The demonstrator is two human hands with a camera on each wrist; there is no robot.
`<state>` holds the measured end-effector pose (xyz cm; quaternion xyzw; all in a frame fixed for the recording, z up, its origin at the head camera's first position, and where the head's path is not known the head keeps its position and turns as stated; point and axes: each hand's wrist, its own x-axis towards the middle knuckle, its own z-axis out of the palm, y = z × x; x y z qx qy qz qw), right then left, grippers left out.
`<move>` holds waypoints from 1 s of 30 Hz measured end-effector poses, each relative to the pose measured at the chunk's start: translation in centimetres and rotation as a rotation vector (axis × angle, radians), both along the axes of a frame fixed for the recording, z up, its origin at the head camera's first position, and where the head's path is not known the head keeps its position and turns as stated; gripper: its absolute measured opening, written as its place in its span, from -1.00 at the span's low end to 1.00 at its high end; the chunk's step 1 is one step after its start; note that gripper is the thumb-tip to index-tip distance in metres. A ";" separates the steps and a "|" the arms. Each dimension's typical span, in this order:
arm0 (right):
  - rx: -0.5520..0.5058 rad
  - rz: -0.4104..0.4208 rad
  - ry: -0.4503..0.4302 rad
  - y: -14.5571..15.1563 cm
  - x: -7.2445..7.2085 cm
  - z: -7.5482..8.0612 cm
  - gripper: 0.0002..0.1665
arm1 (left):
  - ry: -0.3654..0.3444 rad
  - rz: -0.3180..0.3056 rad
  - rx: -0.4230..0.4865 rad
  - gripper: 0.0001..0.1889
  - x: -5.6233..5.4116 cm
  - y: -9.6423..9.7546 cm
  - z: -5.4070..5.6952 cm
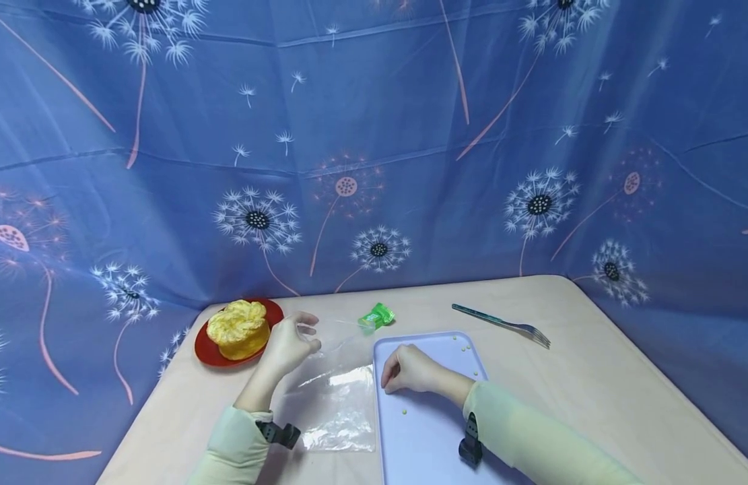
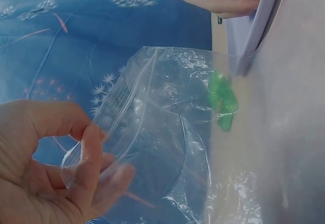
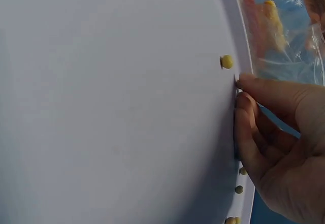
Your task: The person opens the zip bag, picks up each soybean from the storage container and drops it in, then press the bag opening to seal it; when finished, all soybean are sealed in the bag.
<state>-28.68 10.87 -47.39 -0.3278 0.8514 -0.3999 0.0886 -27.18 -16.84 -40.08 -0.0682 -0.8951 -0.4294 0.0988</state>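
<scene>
My left hand (image 1: 287, 345) pinches the top edge of a clear zip bag (image 2: 162, 107) between thumb and fingers, lifting that end while the rest lies on the table. Over the left part of a pale lavender tray (image 1: 431, 444), my right hand (image 1: 412, 369) has its thumb and fingertips down at the surface. In the right wrist view those fingertips pinch a small soybean (image 3: 238, 85), mostly covered by the thumb. Another soybean (image 3: 227, 61) lies close by on the tray. Several more, such as one soybean (image 3: 239, 189), sit along the tray's edge.
A red plate (image 1: 207, 351) with a yellow cake-like item (image 1: 243, 337) stands left of my left hand. Behind the tray lies a green wrapped piece (image 1: 380, 315), beside the bag. A fork (image 1: 501, 321) with a teal handle lies at the back right. A blue patterned cloth (image 1: 410, 135) hangs behind.
</scene>
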 end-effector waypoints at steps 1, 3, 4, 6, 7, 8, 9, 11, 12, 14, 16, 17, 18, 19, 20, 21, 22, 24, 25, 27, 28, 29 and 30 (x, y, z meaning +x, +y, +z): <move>0.003 0.003 0.006 0.0 0.0 0.0 -0.83 | -0.003 0.000 -0.001 -0.56 0.0 0.0 -0.1; 0.004 -0.004 -0.006 -0.1 0.0 -0.1 -0.83 | -0.008 0.001 -0.005 -0.56 0.1 -0.1 -0.2; -0.006 -0.010 -0.032 -0.1 0.0 -0.1 -0.84 | -0.011 0.002 -0.005 -0.56 0.1 -0.1 -0.2; -0.053 -0.031 -0.118 0.0 -0.3 0.1 -0.87 | -0.012 0.003 -0.008 -0.56 0.2 -0.1 -0.3; -0.083 -0.052 -0.167 0.1 -0.5 0.4 -0.89 | -0.011 0.002 -0.009 -0.56 0.2 -0.1 -0.3; -0.115 -0.079 -0.216 0.2 -0.8 0.8 -0.91 | -0.010 -0.002 -0.008 -0.56 0.2 -0.1 -0.3; -0.148 -0.109 -0.255 0.3 -1.2 1.4 -0.92 | -0.008 -0.007 -0.008 -0.56 0.1 0.0 -0.3; -0.217 -0.164 -0.313 0.4 -2.1 2.8 -0.96 | -0.003 -0.018 -0.011 -0.55 0.1 0.1 -0.3; -0.246 -0.190 -0.323 0.3 -2.5 3.6 -0.96 | -0.002 -0.020 -0.012 -0.55 0.1 0.1 -0.3; -0.300 -0.225 -0.330 0.0 -3.4 5.4 -0.90 | 0.003 -0.021 -0.016 -0.55 0.1 0.2 -0.3; -0.336 -0.233 -0.320 -0.8 -4.1 6.9 -0.83 | 0.006 -0.015 -0.016 -0.55 0.2 0.2 -0.3; -0.338 -0.231 -0.306 -1.3 -4.4 7.6 -0.82 | 0.006 -0.013 -0.015 -0.56 0.2 0.2 -0.3; -0.338 -0.222 -0.294 -1.9 -4.6 8.1 -0.82 | 0.006 -0.011 -0.012 -0.56 0.2 0.2 -0.3; -0.327 -0.213 -0.283 -2.5 -4.8 8.5 -0.83 | 0.006 -0.012 -0.008 -0.56 0.2 0.2 -0.3; -0.308 -0.199 -0.266 -3.1 -4.9 8.8 -0.85 | 0.004 -0.014 -0.005 -0.56 0.3 0.2 -0.4; -0.284 -0.180 -0.245 -3.7 -4.9 9.0 -0.87 | 0.002 -0.016 -0.001 -0.56 0.3 0.2 -0.4; -0.260 -0.161 -0.226 -4.2 -4.9 9.0 -0.89 | 0.000 -0.020 0.001 -0.56 0.3 0.2 -0.4; -0.217 -0.127 -0.198 -5.2 -4.9 9.0 -0.92 | 0.001 -0.025 0.001 -0.57 0.3 0.3 -0.3; -0.194 -0.115 -0.178 -5.6 -4.9 8.9 -0.93 | 0.004 -0.028 0.001 -0.57 0.3 0.4 -0.2; -0.165 -0.093 -0.139 -6.2 -4.8 8.7 -0.94 | 0.009 -0.034 0.000 -0.58 0.2 0.5 -0.1; -0.153 -0.091 -0.126 -6.4 -4.7 8.6 -0.94 | 0.011 -0.037 -0.001 -0.58 0.2 0.5 -0.1; -0.143 -0.091 -0.112 -6.6 -4.7 8.5 -0.94 | 0.013 -0.040 0.000 -0.58 0.2 0.6 -0.1; -0.135 -0.091 -0.097 -6.7 -4.7 8.4 -0.94 | 0.014 -0.043 -0.001 -0.58 0.2 0.6 0.0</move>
